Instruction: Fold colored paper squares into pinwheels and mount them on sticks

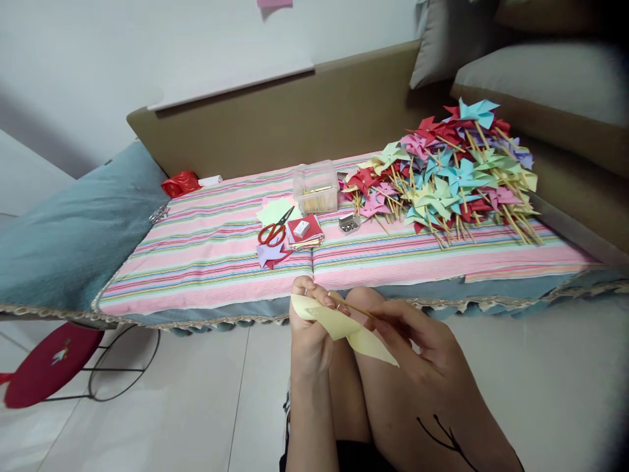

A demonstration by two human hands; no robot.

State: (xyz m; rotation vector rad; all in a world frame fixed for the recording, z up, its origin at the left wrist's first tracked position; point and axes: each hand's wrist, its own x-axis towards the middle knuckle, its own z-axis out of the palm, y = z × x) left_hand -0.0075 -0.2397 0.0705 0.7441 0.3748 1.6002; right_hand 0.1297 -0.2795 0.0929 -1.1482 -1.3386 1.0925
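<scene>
Above my knees I hold a pale yellow paper pinwheel (pixel 344 326) with curled blades. My left hand (pixel 313 328) is closed on the paper, its fingers bent behind and around the pinwheel's middle. A thin wooden stick (pixel 358 307) runs from near the left fingertips to my right hand (pixel 417 334), which pinches it between thumb and fingers. The stick's far end meets the back of the paper near the left fingers. Whether a pin joins the two is too small to make out.
On the striped sofa cover (pixel 196 249) lie red-handled scissors (pixel 274 231), a stack of coloured paper squares (pixel 307 239), a clear box of sticks (pixel 317 188) and a small tray of pins (pixel 349 224). Many finished pinwheels (pixel 442 177) pile up at right. A red stool (pixel 54 364) stands left.
</scene>
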